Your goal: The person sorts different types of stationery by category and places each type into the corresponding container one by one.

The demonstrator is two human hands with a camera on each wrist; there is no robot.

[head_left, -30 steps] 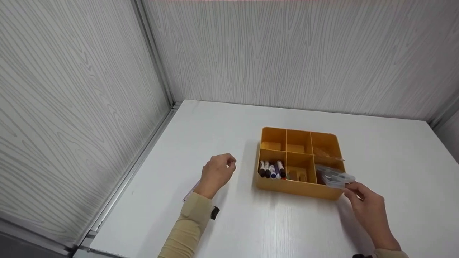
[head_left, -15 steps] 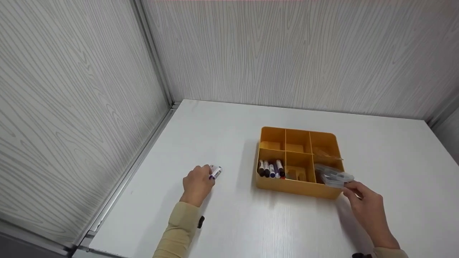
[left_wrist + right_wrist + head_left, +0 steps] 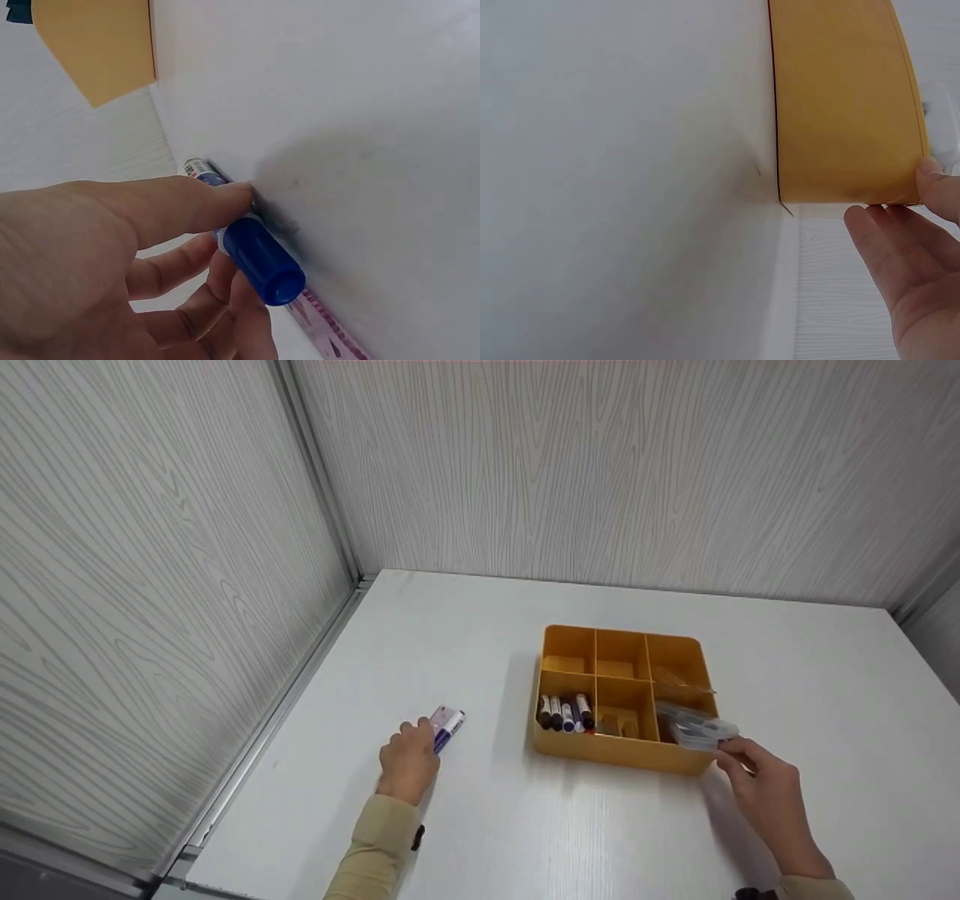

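Note:
My left hand (image 3: pixel 409 761) pinches a blue-capped whiteboard marker (image 3: pixel 261 259) between thumb and fingers, low over the white table. Beneath it lies a flat pink-and-purple patterned strip (image 3: pixel 326 326), partly hidden by the hand. To the right stands a yellow-orange organizer box (image 3: pixel 622 755) with several compartments. Several markers (image 3: pixel 567 714) lean in its front-left compartment. My right hand (image 3: pixel 769 791) grips the box's front right corner, with the thumb at the rim and fingers against the outside wall. A clear plastic case (image 3: pixel 697 729) pokes out beside the thumb.
The front-middle compartment holds small brownish pieces (image 3: pixel 616 726). A clear orange-tinted sheet (image 3: pixel 679 681) sticks out of the back-right compartment. White wood-grain panels (image 3: pixel 525 472) wall the table's back and left, with a metal rail (image 3: pixel 300 675) along the left edge.
My left hand has moved left and down from beside the box to the marker, then drawn slightly back, uncovering more marker and strip. The right hand stays at the box corner.

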